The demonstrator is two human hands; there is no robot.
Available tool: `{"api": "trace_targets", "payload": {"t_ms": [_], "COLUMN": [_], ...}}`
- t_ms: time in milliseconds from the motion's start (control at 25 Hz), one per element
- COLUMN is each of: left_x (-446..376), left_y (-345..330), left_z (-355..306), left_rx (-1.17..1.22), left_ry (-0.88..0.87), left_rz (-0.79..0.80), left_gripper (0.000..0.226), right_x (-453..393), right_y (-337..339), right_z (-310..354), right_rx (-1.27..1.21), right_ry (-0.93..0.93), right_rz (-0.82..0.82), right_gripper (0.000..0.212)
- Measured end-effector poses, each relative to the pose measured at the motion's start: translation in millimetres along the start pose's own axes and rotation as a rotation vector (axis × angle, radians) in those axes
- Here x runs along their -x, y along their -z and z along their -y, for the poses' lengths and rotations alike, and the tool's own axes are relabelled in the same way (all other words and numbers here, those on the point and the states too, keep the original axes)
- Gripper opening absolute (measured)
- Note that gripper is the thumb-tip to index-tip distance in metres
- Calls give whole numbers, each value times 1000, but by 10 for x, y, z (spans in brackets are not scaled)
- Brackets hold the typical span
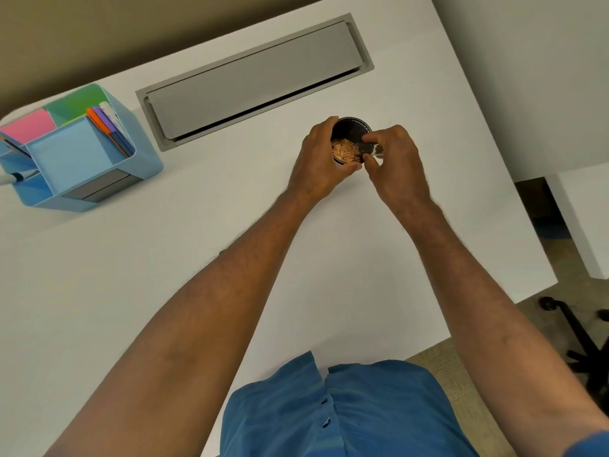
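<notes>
A small black cup (352, 128) stands on the white desk (204, 258), beyond the middle. Pale orange flakes (342, 150) fill its near side. My left hand (321, 159) wraps round the cup's left wall, thumb along the near rim. My right hand (393, 159) comes in from the right and pinches a small dark piece (365, 148) over the cup's opening. What that piece is cannot be made out.
A grey cable hatch (253, 80) is set into the desk behind the cup. A blue desk organiser (75, 153) with markers and coloured note pads stands at the far left. The desk edge runs along the right, with a chair base (580, 338) on the floor beyond.
</notes>
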State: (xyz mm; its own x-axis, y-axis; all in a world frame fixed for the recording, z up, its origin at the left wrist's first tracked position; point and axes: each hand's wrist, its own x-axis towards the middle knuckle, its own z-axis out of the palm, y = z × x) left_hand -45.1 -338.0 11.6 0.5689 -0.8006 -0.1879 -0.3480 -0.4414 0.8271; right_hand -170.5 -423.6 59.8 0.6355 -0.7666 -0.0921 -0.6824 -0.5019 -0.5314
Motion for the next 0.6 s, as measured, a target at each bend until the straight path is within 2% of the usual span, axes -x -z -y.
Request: {"api": "trace_targets", "payload": {"t_ms": [200,320,480,600], "left_x": [1,14,196,564], "left_y": [-3,6,165,408], "left_z": [-37,-46,86,399], "left_rx": [-5,-26,-74,-168], "left_ry": [14,32,72,100], "left_rz": [10,20,34,20], "left_gripper": [92,97,105,84], "right_x": [20,46,157,302], "right_y": [1,2,-3,-15], "right_z": [-34,-69,-62,-21], "right_rx": [-46,-174,-660,-1030], "right_ry": [-24,-85,-357,-482], "right_rz": [-26,-63,-58,-1], "right_gripper": [37,38,39,40]}}
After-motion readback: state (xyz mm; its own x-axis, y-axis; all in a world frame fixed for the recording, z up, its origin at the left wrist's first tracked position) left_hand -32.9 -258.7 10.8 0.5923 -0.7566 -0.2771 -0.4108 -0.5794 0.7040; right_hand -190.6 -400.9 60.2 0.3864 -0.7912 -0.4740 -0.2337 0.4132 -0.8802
